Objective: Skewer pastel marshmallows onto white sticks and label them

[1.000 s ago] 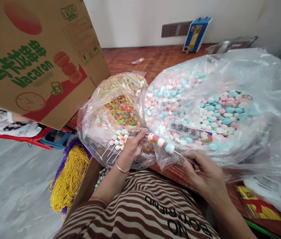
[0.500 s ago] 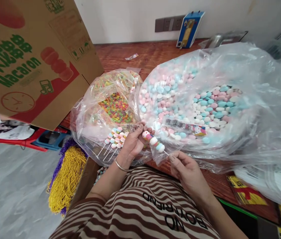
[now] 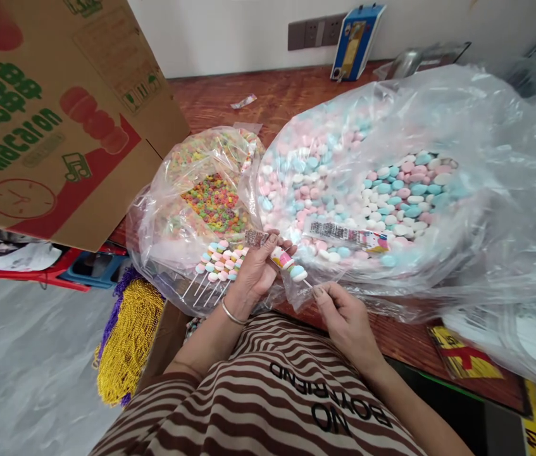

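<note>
My left hand (image 3: 257,269) grips a small printed plastic wrapper (image 3: 281,257), its coded end showing above the fingers. A candy skewer (image 3: 298,273) of white, blue and coloured pieces sits partly inside that wrapper. Its white stick is pinched by my right hand (image 3: 346,320) at the lower end. Left of my left hand, several finished-looking skewers (image 3: 218,266) of pastel candies lie side by side on clear plastic. Another flat printed wrapper (image 3: 343,237) rests on the large candy bag, just above my right hand.
A large clear bag of pastel candies (image 3: 405,196) spreads across the right of the table (image 3: 196,101). Beside it stands a bag of coloured candy rings (image 3: 215,202). A cardboard box (image 3: 120,183) is at left, gold bead strings (image 3: 132,342) below, a blue device (image 3: 357,43) at the wall.
My right hand has moved up and left towards my left hand, and the skewer is deeper inside the wrapper, with fewer candies outside. The view has shifted slightly.
</note>
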{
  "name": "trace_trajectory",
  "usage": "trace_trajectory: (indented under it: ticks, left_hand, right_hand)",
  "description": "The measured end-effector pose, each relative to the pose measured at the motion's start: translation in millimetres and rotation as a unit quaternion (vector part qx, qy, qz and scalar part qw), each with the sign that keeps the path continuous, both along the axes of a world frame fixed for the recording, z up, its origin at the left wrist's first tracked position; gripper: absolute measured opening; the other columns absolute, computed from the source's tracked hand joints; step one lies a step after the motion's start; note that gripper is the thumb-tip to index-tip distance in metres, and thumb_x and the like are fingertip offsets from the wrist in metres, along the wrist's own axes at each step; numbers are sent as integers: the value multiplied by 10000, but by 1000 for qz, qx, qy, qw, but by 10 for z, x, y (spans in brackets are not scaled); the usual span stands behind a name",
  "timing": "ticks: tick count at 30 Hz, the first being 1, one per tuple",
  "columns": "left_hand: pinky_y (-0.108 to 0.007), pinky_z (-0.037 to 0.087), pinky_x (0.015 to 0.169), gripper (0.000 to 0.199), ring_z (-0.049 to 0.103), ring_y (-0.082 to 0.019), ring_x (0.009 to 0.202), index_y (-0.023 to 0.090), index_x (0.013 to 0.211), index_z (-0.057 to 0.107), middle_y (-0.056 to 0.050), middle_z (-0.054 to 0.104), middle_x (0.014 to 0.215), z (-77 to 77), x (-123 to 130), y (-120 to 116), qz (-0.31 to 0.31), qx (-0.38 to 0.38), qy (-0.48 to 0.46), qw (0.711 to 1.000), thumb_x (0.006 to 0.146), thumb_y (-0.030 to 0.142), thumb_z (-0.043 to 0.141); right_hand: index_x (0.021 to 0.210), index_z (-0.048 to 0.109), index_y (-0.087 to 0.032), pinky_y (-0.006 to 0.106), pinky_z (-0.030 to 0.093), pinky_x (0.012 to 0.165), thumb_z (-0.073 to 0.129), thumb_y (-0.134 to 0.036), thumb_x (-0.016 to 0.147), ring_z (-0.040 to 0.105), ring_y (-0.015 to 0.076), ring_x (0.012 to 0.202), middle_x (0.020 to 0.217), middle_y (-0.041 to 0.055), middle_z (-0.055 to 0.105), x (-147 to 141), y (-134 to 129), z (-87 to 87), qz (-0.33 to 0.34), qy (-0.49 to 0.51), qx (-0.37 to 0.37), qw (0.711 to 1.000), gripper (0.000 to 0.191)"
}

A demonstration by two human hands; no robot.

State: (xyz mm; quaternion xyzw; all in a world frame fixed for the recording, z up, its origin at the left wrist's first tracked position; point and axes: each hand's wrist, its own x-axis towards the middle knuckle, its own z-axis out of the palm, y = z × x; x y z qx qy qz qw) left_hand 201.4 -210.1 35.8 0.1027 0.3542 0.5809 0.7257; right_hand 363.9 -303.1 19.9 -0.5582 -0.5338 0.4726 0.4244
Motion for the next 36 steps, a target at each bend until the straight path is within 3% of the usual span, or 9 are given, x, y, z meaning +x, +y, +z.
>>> trace_trajectory:
  ticks: [4, 7, 9, 12, 15, 18, 26, 30, 36]
  left_hand:
    - [-322, 577, 886, 244, 662, -111, 746, 137, 913, 683, 22, 628, 741, -8, 21, -14, -14, 23, -16, 1000, 751, 201, 855]
    - [-288, 578, 840, 219, 646, -98, 725, 144, 910, 683, 23, 619, 735, -13, 38, -3, -12, 21, -28, 999, 769, 203, 840]
    - [-282, 578, 823, 184, 636, -93, 708, 145, 900, 681, 22, 613, 732, -2, 62, 13, -9, 9, -25, 1000, 789, 197, 819]
    - [-258, 567, 793, 132, 620, -83, 684, 140, 884, 673, 21, 602, 726, 39, 139, 22, 7, -20, -1, 1000, 823, 186, 780]
    - [-259, 559, 809, 106, 592, -70, 645, 139, 850, 657, 33, 577, 695, 80, 256, -24, 13, -43, 6, 999, 849, 185, 752]
    - [-309, 562, 876, 116, 580, -68, 622, 140, 847, 655, 47, 558, 669, 84, 344, -103, -11, -51, -23, 998, 857, 204, 752]
    - [-346, 551, 937, 222, 702, -171, 917, 147, 1022, 697, -63, 713, 982, 60, 172, -14, -11, -38, -43, 998, 940, 350, 659]
    - [-236, 534, 806, 169, 610, -76, 689, 167, 1057, 700, 31, 595, 747, 77, 152, 42, 6, 9, -27, 1000, 905, 239, 705]
    - [-243, 531, 795, 175, 474, -52, 575, 181, 944, 673, 72, 427, 645, 66, 340, -100, -25, 24, -16, 999, 870, 314, 760]
  right_hand:
    - [758, 571, -195, 218, 197, 406, 672, -612, 856, 202, 50, 409, 515, -105, 327, -49, 59, 7, 22, 295, -238, 925, 440]
    - [815, 615, -182, 209, 172, 398, 721, -587, 817, 147, 41, 422, 539, -116, 301, -68, 68, 9, 58, 347, -279, 894, 418]
    - [853, 635, -186, 215, 219, 417, 669, -554, 874, 217, 60, 440, 561, -96, 343, -78, 52, 6, 54, 287, -220, 931, 371]
    - [837, 636, -194, 248, 367, 539, 567, -398, 973, 446, 109, 554, 645, -28, 516, -105, 36, -18, -11, 48, 12, 999, 254]
    - [831, 629, -193, 276, 399, 628, 528, -228, 988, 536, 142, 637, 687, 9, 593, -150, 66, -67, -40, -209, 249, 945, 190]
    - [854, 613, -191, 285, 385, 603, 513, -166, 990, 528, 153, 605, 650, 7, 573, -189, 117, -119, -44, -323, 336, 884, 171]
    - [990, 620, -173, 249, 455, 639, 500, -145, 976, 608, 144, 667, 761, 20, 637, -128, 105, -154, -61, -249, 299, 919, 125]
    - [1045, 674, -150, 291, 407, 621, 501, -202, 990, 584, 162, 624, 722, 51, 668, -91, 103, -149, -25, -321, 303, 897, 189]
    - [889, 625, -202, 265, 377, 565, 471, -391, 1018, 479, 127, 551, 628, -12, 562, -161, 107, -32, 8, -17, 40, 999, 276]
